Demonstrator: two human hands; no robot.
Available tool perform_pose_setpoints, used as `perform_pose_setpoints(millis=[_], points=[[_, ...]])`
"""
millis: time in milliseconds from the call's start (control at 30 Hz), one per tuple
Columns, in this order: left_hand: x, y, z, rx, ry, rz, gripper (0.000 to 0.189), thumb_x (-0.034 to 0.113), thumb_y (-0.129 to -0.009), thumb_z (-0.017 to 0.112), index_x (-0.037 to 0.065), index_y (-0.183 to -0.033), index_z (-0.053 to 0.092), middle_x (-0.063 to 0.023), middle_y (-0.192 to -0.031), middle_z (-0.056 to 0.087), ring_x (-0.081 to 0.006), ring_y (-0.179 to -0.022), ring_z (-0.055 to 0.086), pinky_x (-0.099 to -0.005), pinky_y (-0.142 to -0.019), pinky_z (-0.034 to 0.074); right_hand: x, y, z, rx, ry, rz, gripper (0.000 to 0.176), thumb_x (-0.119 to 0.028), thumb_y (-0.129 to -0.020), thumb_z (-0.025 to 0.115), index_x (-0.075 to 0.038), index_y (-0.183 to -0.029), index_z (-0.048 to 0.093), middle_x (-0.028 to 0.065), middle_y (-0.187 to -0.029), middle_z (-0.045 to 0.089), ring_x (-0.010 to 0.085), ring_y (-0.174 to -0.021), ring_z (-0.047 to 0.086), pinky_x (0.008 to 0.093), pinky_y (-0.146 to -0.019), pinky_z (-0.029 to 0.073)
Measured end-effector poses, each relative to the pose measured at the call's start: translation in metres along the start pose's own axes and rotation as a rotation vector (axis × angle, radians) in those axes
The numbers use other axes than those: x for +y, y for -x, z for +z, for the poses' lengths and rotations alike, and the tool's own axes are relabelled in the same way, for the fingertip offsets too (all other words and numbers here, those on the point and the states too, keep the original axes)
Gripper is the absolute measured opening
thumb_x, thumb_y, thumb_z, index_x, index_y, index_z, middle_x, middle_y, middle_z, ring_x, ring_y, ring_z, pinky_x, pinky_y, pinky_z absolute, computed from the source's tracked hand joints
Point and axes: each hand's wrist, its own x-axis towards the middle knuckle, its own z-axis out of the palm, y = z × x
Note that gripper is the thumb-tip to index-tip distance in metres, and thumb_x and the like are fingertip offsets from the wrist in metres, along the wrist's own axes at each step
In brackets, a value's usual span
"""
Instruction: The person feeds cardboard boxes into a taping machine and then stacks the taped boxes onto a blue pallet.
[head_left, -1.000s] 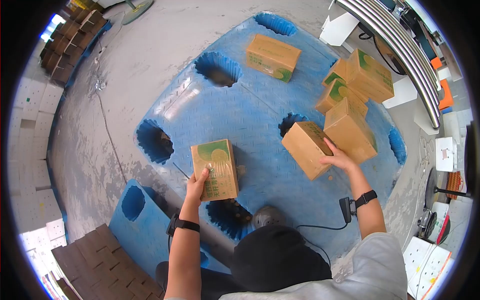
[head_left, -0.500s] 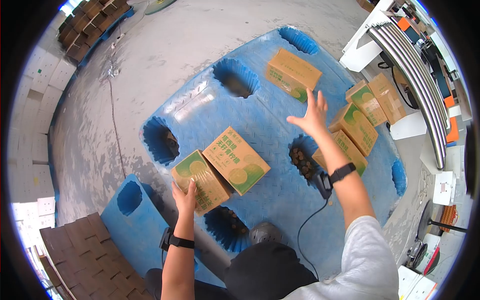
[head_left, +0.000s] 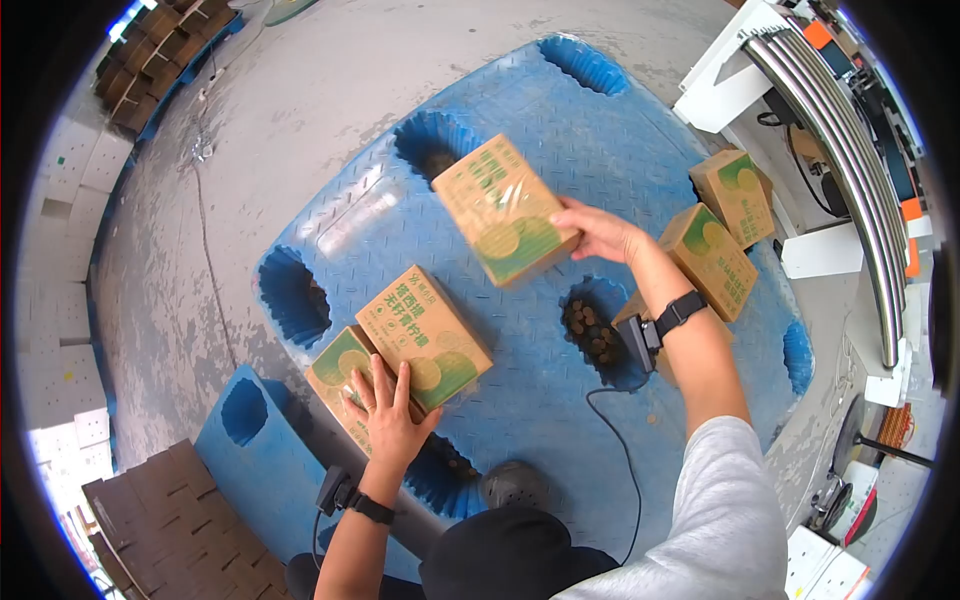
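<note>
My right hand grips the right edge of a brown and green carton, which is tilted over the upper middle of the blue pallet. At the lower left, my left hand lies with fingers spread on two cartons that stand side by side: the left carton and the right carton. On the pallet's right side are more cartons, among them one and another one behind it. A further carton is mostly hidden behind my right forearm.
A roller conveyor curves along the right. A second blue pallet and stacked brown cardboard are at the lower left. The large pallet has several deep holes. A cable runs from my right wrist device. A grey shoe rests on the pallet.
My right hand has taken hold of the upper carton and moved it left, turning it. My left hand has shifted from the left carton's side onto the tops of both cartons.
</note>
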Motion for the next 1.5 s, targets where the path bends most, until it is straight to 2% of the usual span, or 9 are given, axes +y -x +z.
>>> perform_pose_setpoints(millis=[33,133,300,567,733,900,1100,1167,1500], points=[[-0.002,0.000,0.002,0.027,0.006,0.013,0.083,0.040,-0.057,0.075,0.015,-0.129,0.040,-0.0201,-0.141,0.017,-0.0466,-0.128,0.010,-0.0668,-0.093,0.007,0.021,0.007,0.005,-0.045,0.000,0.015,0.085,-0.046,-0.070,0.065,-0.016,-0.138,0.024,0.0080,-0.124,0.041,0.0186,-0.110,0.041,0.0312,-0.086,0.037],[-0.006,0.012,0.000,-0.025,0.007,-0.007,0.087,0.042,-0.056,0.076,0.013,-0.129,0.039,-0.0221,-0.141,0.015,-0.0467,-0.128,0.009,-0.0657,-0.095,0.004,0.054,0.084,0.015,0.482,0.761,-0.169,0.105,-0.040,-0.050,0.080,-0.015,-0.136,0.026,0.0161,-0.131,0.033,0.0292,-0.120,0.034,0.0450,-0.097,0.029],[-0.011,0.012,0.002,-0.012,-0.031,0.021,0.095,0.036,-0.054,0.078,0.013,-0.134,0.031,-0.0197,-0.143,0.012,-0.0439,-0.130,0.008,-0.0642,-0.096,0.007,0.126,0.186,0.000,0.705,1.342,0.221,0.113,-0.039,-0.041,0.081,-0.023,-0.137,0.024,0.0211,-0.136,0.018,0.0418,-0.124,0.021,0.0608,-0.096,0.017],[-0.047,0.006,0.000,0.216,0.115,-0.211,0.082,0.043,-0.069,0.066,0.009,-0.134,0.029,-0.0235,-0.140,0.016,-0.0399,-0.130,0.014,-0.0567,-0.100,0.014,0.135,0.145,-0.006,0.778,0.633,-0.219,0.097,-0.033,-0.051,0.074,-0.012,-0.134,0.028,0.0216,-0.132,0.029,0.0359,-0.123,0.027,0.0477,-0.099,0.024],[-0.120,0.018,0.016,0.245,1.140,-0.819,0.079,0.041,-0.077,0.063,0.005,-0.136,0.024,-0.0147,-0.129,0.035,-0.0278,-0.120,0.034,-0.0385,-0.094,0.033,0.043,0.045,-0.018,0.479,0.106,-0.290,0.085,-0.032,-0.060,0.070,-0.008,-0.132,0.032,0.0167,-0.126,0.040,0.0262,-0.116,0.039,0.0385,-0.092,0.036],[-0.128,0.025,0.017,-0.012,1.595,-0.663,0.053,0.026,-0.085,0.057,0.010,-0.130,0.033,-0.0022,-0.115,0.049,-0.0163,-0.104,0.048,-0.0322,-0.083,0.042,0.011,0.003,0.046,0.744,1.161,-0.031,0.092,-0.044,-0.051,0.073,-0.026,-0.132,0.032,0.0186,-0.134,0.026,0.0372,-0.123,0.027,0.0551,-0.092,0.028],[-0.122,0.026,0.027,0.099,1.950,-0.515,0.044,0.025,-0.086,0.053,0.007,-0.124,0.039,-0.0089,-0.119,0.050,-0.0241,-0.102,0.054,-0.0371,-0.086,0.045,0.038,0.002,-0.033,0.322,0.151,-0.074,0.070,-0.046,-0.080,0.057,-0.002,-0.130,0.035,0.0132,-0.123,0.047,0.0224,-0.113,0.044,0.0326,-0.093,0.035],[-0.122,0.031,0.044,-0.004,2.020,-0.816,0.050,0.039,-0.086,0.049,0.008,-0.124,0.041,-0.0100,-0.119,0.051,-0.0238,-0.101,0.055,-0.0368,-0.085,0.046,0.082,-0.029,-0.036,0.189,-0.310,0.014,0.058,-0.044,-0.083,0.053,-0.005,-0.125,0.043,0.0104,-0.120,0.051,0.0196,-0.111,0.046,0.0327,-0.092,0.035],[-0.165,0.109,-0.011,0.092,1.980,-0.642,0.058,0.030,-0.086,0.052,0.014,-0.136,0.028,-0.0071,-0.122,0.048,-0.0157,-0.105,0.050,-0.0295,-0.088,0.041,0.076,0.066,0.070,0.105,-0.303,0.108,0.054,-0.043,-0.084,0.044,-0.012,-0.128,0.039,0.0064,-0.121,0.049,0.0220,-0.109,0.048,0.0399,-0.085,0.042]])
